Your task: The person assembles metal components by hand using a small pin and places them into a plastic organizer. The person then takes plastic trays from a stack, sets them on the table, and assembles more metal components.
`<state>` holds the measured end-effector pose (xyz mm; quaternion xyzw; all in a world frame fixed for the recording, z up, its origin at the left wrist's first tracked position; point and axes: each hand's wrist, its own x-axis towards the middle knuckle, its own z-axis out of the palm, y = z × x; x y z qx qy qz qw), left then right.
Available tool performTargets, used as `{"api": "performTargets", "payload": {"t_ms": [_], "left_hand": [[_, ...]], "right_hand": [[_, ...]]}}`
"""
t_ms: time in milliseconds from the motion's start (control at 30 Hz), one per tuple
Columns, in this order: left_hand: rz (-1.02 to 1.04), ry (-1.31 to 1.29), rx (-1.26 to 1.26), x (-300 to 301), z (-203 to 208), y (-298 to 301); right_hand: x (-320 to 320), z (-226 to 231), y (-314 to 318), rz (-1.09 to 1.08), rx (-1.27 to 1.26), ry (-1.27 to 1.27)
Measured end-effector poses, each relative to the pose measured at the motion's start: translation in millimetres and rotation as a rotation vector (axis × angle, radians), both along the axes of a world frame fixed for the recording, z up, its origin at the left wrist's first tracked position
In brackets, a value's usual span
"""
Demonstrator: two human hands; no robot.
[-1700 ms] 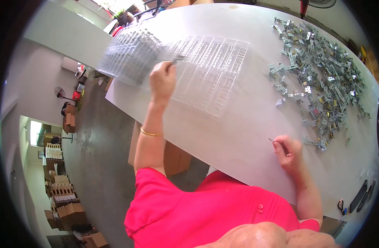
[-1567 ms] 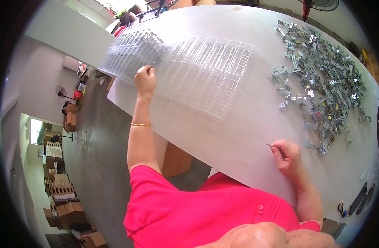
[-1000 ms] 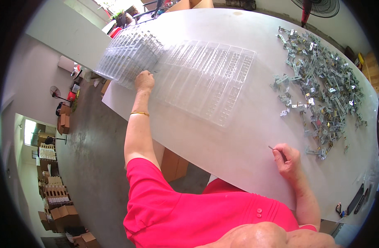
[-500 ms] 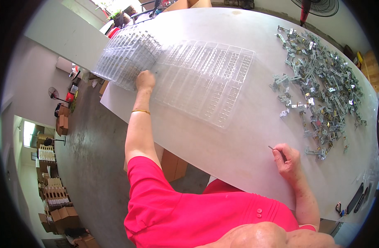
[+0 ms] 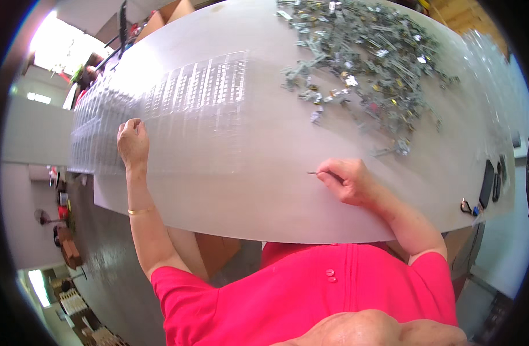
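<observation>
My left hand [image 5: 133, 143], with a gold-coloured bangle on its wrist, is closed at the near side of the clear plastic trays. The curled fingers hide whatever may be in them. Beside it on the left rises a stack of clear compartment trays [image 5: 91, 135]; to its right a clear tray [image 5: 232, 118] lies flat, with rows of small pieces in its far part. In my right hand [image 5: 346, 180] a thin dark rod [image 5: 312, 172] is pinched, its tip pointing left above the table. Beyond that hand spreads a heap of small metal bracket-like parts [image 5: 371, 63].
The pale table [image 5: 270, 190] has a curved-looking near edge against my body. Dark long objects [image 5: 487, 183] and a small looped item [image 5: 466, 206] lie at the right. Clear plastic sheeting [image 5: 489, 81] covers the far right edge. Under the table stands a cardboard box [image 5: 215, 254].
The view has swung to the right, so everything sits further left in it. My left hand stays closed by the trays, and my right hand keeps its pinch on the rod.
</observation>
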<state>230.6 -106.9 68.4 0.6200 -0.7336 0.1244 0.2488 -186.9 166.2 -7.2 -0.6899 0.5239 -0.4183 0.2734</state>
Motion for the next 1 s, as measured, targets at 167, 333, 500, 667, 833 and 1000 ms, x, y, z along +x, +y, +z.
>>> {"api": "performTargets", "payload": {"t_ms": [167, 333, 500, 667, 833, 1000], "left_hand": [[-0.385, 0.084, -0.084, -124.5, 18.2, 67.3], [-0.748, 0.174, -0.048, -228.2, 8.6, 136.0], [-0.931, 0.213, 0.057, -297.0, -18.3, 164.8], [-0.99, 0.179, 0.174, -334.2, -26.7, 179.0], [-1.004, 0.068, 0.23, -346.1, -36.7, 180.2], [-0.979, 0.027, 0.238, -359.3, -51.7, 173.0]], "right_hand": [[-4.7, -6.6, 4.0, 0.035, -0.059, -0.011], [0.6, -12.0, 13.8, 0.17, -0.217, 0.005], [1.7, -6.9, 20.0, 0.297, -0.226, 0.097], [-5.1, -6.0, 21.4, 0.315, -0.181, 0.079], [-3.9, -18.1, 20.8, 0.353, -0.256, 0.102], [-2.0, -19.5, 19.0, 0.355, -0.295, 0.155]]}}
